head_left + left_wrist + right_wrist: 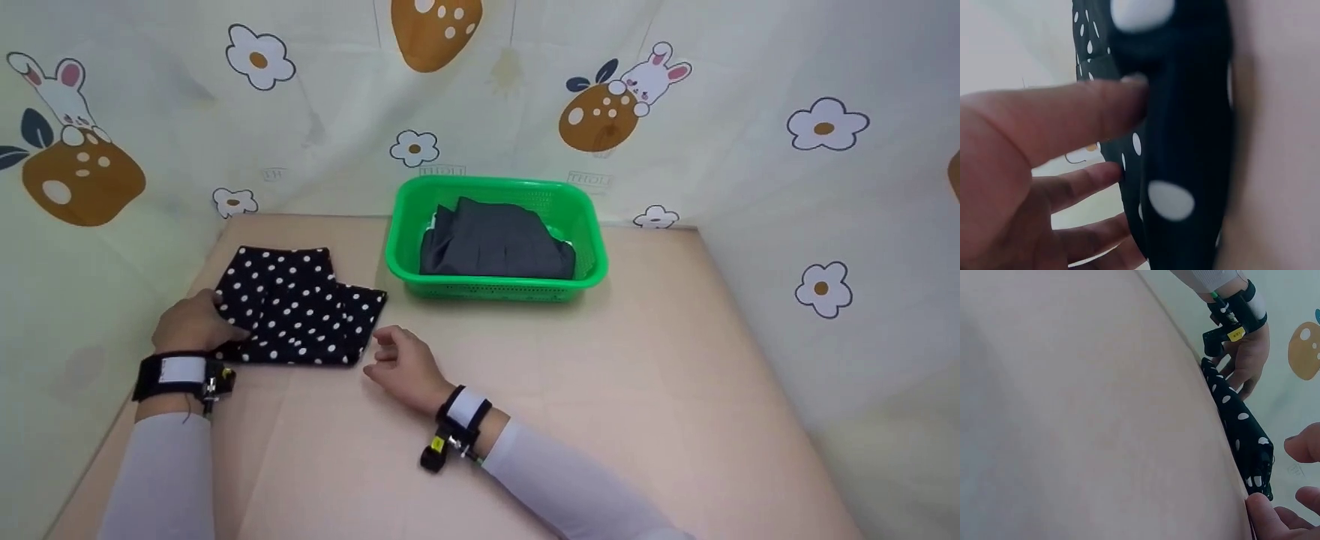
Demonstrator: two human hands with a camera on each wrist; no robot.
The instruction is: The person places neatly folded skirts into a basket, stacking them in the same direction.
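Observation:
A black garment with white polka dots (296,315), folded into a flat bundle, lies at the left of the table. At its left edge is my left hand (193,324), with the thumb on the near part of the cloth and the fingers along the side. The left wrist view shows that thumb (1089,115) against the dotted fabric and the fingers spread apart. My right hand (409,367) is beside the garment's lower right edge, its fingers loosely bent. From the right wrist, one fingertip (1261,509) appears right at the cloth's near corner, the other fingers apart from it.
Behind and to the right stands a green plastic basket (495,289) holding a folded dark grey cloth (502,240). A beige cover (600,390) spreads over the table. Pale curtains (337,112) with rabbits and flowers enclose the back and sides.

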